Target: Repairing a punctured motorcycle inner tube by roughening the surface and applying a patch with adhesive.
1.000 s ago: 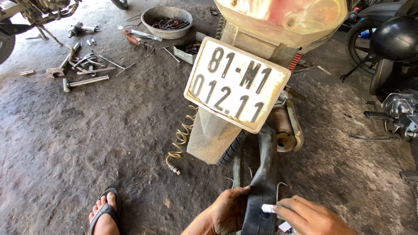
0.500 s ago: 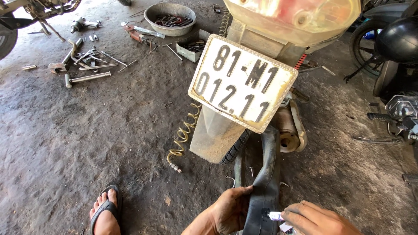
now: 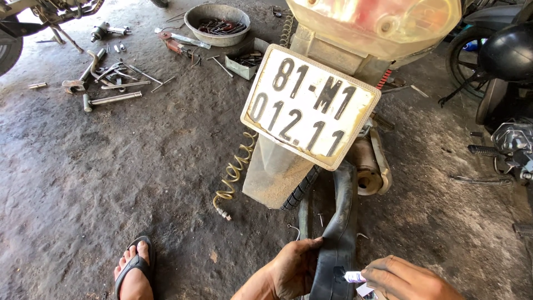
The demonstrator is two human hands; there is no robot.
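A black rubber inner tube (image 3: 340,228) hangs out from the rear wheel of a motorbike and runs down to the bottom edge of the view. My left hand (image 3: 293,268) grips the tube's left side near its lower end. My right hand (image 3: 401,278) pinches a small white tube (image 3: 353,276) whose tip touches the black rubber. Above them stand the bike's white number plate (image 3: 308,105), its dusty mudguard (image 3: 272,172) and the tail light (image 3: 377,25).
Wrenches and sockets (image 3: 105,78) lie scattered on the concrete at the upper left, beside a metal bowl (image 3: 217,22) of parts. A coiled yellow air hose (image 3: 236,172) trails left of the wheel. My sandalled foot (image 3: 133,266) is at the lower left. Another motorbike (image 3: 502,72) stands at right.
The view has shifted slightly. My right hand has brought the small white tube leftward until its tip meets the inner tube. My left hand keeps its grip.
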